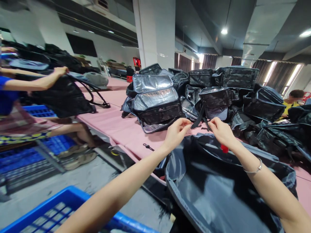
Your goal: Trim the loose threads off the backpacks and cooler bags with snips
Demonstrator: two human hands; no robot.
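A large bag (213, 194) with a grey-blue lining gapes open beneath my arms, resting partly on the pink table. Above its far edge, my left hand (178, 129) pinches one part of a black strap (199, 117). A short distance to the right, my right hand (220, 129) is closed on another part of that strap. The exact ends between my fingertips are too small to make out. Something red (224, 149) shows just below my right wrist. A thin black cord (148, 147) lies on the cloth left of the bag.
Silver-lined black bags (157, 108) are piled across the pink table (121, 129). A blue crate (70, 194) stands at the lower left. Beyond it a seated person in a blue top (9, 94) handles a black bag (63, 97). Another person in yellow (290, 106) is at the far right.
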